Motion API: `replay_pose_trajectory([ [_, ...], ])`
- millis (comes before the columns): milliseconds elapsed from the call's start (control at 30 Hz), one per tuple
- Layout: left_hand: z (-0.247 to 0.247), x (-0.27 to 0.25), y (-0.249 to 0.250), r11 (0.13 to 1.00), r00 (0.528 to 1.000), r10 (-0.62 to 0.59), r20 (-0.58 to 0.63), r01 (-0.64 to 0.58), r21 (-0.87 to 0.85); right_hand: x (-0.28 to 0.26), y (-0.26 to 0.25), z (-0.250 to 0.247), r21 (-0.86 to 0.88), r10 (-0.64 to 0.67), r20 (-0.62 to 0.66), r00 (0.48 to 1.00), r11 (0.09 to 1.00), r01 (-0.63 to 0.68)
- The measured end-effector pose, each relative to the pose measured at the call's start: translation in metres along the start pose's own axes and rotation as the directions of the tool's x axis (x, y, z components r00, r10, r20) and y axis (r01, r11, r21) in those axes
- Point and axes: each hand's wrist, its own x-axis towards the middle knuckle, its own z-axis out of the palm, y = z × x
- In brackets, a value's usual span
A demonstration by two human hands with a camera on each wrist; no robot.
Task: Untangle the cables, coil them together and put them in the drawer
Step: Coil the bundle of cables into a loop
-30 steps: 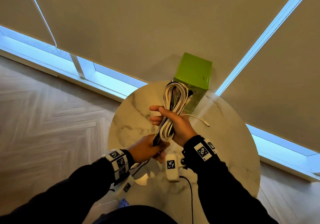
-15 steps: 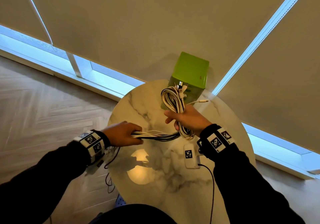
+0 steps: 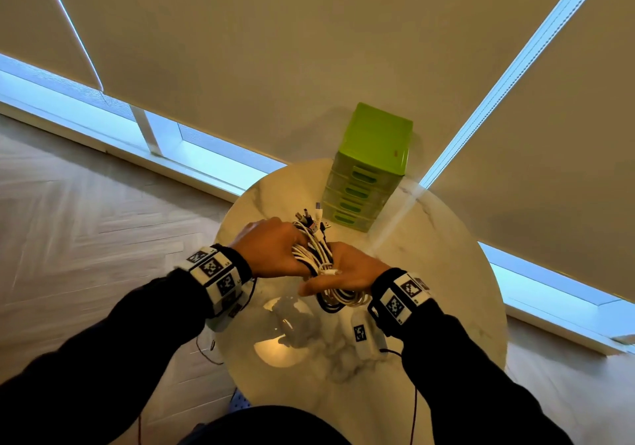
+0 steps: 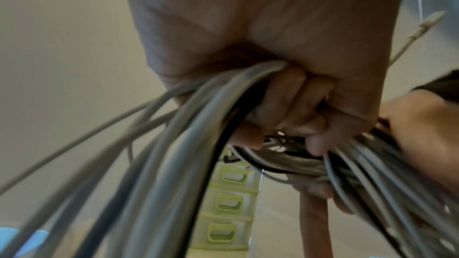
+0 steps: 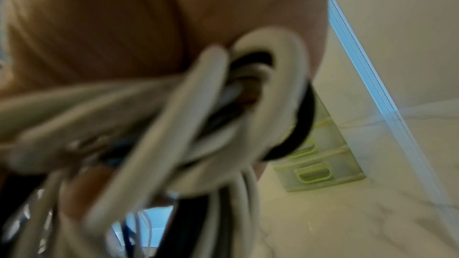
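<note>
Gripping the cables [image 3: 318, 259] as one coiled bundle, the left hand [image 3: 271, 248] and right hand [image 3: 347, 269] both clamp it above the bench [image 3: 446, 272], just before the drawer unit [image 3: 369, 169]. Untangling and coiling look nearly finished; every drawer appears closed, so stowing remains.

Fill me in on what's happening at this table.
A person stands over a round marble table bundling cables. Both hands grip one coiled bundle of white and black cables held above the tabletop: the left hand wraps the upper part, the right hand holds the lower loops. Connector ends stick out at the top. The green drawer unit stands at the far edge, all its drawers shut, so nothing is stowed yet.
</note>
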Motion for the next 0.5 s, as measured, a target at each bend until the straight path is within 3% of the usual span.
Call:
replay_pose_trajectory([
  [167,0.000,0.002,0.008,0.995,0.997,-0.050,-0.060,0.044,-0.094,-0.007,0.000,-0.005,0.120,0.070,-0.065,0.995,0.991,-0.061],
  [267,0.003,0.000,0.003,0.983,0.993,-0.080,-0.085,0.064,-0.171,-0.013,0.005,-0.015,0.203,0.038,-0.097,0.995,0.979,-0.018],
  [400,0.015,-0.005,-0.006,0.945,0.993,-0.039,-0.111,0.000,-0.327,-0.014,0.007,-0.020,0.334,0.080,-0.153,0.985,0.942,-0.025],
  [500,0.021,-0.005,-0.014,0.909,0.969,-0.166,-0.185,0.078,-0.409,-0.016,0.011,-0.020,0.474,0.148,-0.161,0.976,0.879,-0.055],
])
